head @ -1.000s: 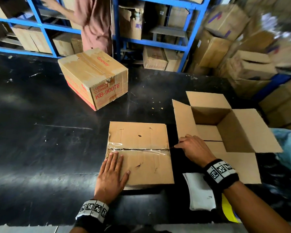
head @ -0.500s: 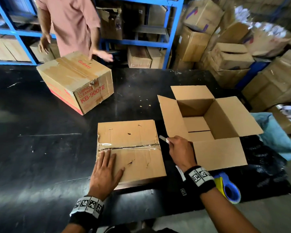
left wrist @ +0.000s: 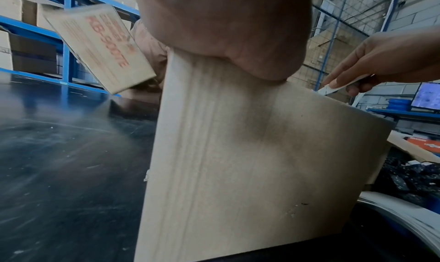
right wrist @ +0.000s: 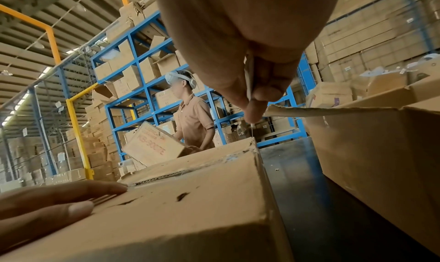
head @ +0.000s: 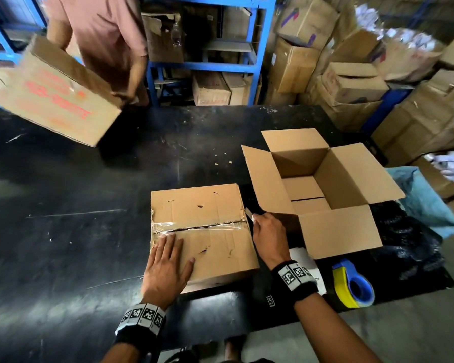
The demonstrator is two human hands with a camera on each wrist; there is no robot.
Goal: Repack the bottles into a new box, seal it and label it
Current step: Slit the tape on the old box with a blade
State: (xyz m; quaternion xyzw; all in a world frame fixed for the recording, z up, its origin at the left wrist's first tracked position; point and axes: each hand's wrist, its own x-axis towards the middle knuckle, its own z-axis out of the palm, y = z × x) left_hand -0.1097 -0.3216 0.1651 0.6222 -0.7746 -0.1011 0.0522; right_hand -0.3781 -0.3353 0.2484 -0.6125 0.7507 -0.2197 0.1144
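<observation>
A worn, taped-up old box [head: 202,226] lies on the black table [head: 63,205]. My left hand [head: 173,250] presses flat on its near left part, fingers straight. My right hand [head: 256,218] pinches a small white cutter [head: 248,213] at the right end of the box's taped seam. In the right wrist view the thin cutter [right wrist: 250,89] points down at the old box's [right wrist: 190,209] top corner. To the right stands the new box [head: 312,184], flaps open and empty inside. No bottles are in view.
A blue and yellow tape dispenser [head: 353,284] and a white sheet [head: 302,258] lie near the table's front edge. Across the table another person [head: 102,35] lifts a red-printed box [head: 55,98]. Blue racks and stacked cartons stand behind and to the right.
My right hand has taken up the cutter and brought it to the seam's right end. The other person has lifted the red-printed box off the table. My left hand has stayed put.
</observation>
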